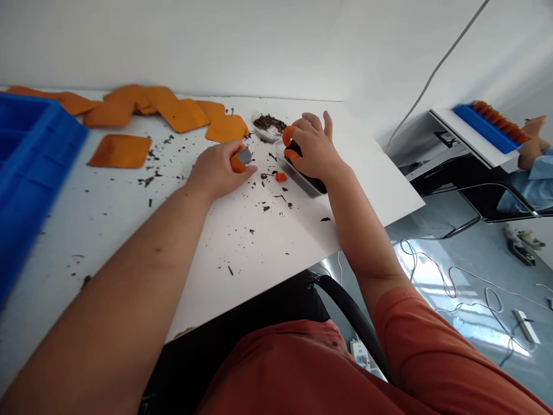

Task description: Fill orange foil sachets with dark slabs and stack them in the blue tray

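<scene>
My left hand (pixel 222 170) is closed around a small orange and grey piece (pixel 242 158), held just over the white table. Orange finger covers sit on the thumb and index finger of my right hand (pixel 314 144). That hand reaches over a clear plastic tub (pixel 309 183) with dark contents, its thumb and index tips slightly apart and its other fingers raised. Whether the tips touch the contents I cannot tell. Between my hands lies a loose orange finger cover (pixel 280 177). Behind the tub, a second clear container (pixel 262 134) holds brown shreds (pixel 270 123).
Orange square sheets (pixel 173 109) overlap along the wall, with one sheet (pixel 121 151) lying nearer. A blue crate (pixel 38 150) stands at left. Dark crumbs litter the white table (pixel 242 248). At far right, another person's hand (pixel 531 141) is near a blue tray (pixel 486 127). Cables (pixel 453 288) cross the floor.
</scene>
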Tool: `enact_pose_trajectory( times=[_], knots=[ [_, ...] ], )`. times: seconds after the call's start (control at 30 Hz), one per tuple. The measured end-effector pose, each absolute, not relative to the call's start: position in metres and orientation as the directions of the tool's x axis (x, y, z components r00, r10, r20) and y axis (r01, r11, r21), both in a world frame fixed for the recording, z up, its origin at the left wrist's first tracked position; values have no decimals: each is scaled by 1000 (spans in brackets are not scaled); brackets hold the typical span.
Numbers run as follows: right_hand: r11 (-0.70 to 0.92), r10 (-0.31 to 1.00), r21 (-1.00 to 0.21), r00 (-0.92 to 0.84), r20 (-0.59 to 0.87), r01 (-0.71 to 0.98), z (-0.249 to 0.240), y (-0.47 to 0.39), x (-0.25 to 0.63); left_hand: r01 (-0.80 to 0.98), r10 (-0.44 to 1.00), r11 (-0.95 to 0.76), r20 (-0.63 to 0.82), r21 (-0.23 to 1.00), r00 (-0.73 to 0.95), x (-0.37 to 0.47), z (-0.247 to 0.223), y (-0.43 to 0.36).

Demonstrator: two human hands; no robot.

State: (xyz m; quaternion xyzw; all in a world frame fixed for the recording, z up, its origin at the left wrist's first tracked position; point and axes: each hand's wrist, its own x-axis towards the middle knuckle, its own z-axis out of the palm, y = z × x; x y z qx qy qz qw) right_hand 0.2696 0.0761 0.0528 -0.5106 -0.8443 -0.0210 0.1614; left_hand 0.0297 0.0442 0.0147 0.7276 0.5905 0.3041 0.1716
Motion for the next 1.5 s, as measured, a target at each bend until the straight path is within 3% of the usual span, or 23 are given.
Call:
enact_pose_trajectory(
  times=[0.83,1.17,1.33,1.5],
  knots=[
    [548,814,-220,-455,361,807,72,68,278,753,957,-268,255,601,137,27,5,52],
    [575,802,-224,-486,348,787,66,73,282,750,969,-225,220,622,108,29,10,49],
    [534,841,-226,-483,244,815,59,76,281,768,967,-249,201,590,159,28,13,47],
    [538,835,-231,-474,279,811,55,81,279,773,963,-259,211,579,165,27,14,46]
  ],
)
